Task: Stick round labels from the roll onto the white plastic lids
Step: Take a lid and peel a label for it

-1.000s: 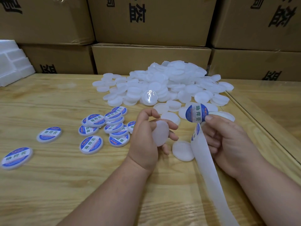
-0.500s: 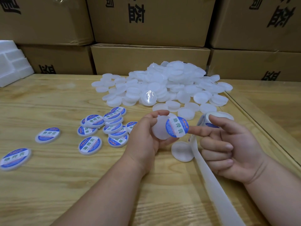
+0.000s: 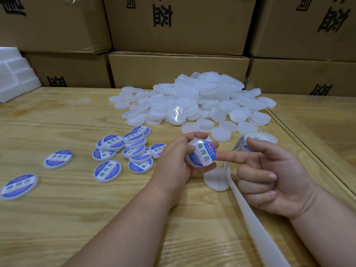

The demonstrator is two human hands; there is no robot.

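My left hand [image 3: 174, 164] grips a white plastic lid [image 3: 200, 165] by its edge, tilted up toward me. A round blue-and-white label [image 3: 202, 154] lies on the lid's face. My right hand [image 3: 273, 177] points its forefinger at the label's right rim, with the other fingers curled. The label roll [image 3: 243, 140] sits just behind that hand, and its empty backing strip [image 3: 256, 224] trails toward me under the palm. A bare lid [image 3: 216, 179] lies on the table below the held one.
A big heap of bare white lids [image 3: 194, 102] fills the middle back of the wooden table [image 3: 57, 218]. Several labelled lids [image 3: 133, 151] lie left of my hands. Cardboard boxes [image 3: 179, 70] stand stacked along the back, white foam [image 3: 15, 74] at far left.
My right hand carried a label from the roll over to the lid in my left hand. The label now lies on the lid, under my forefinger.
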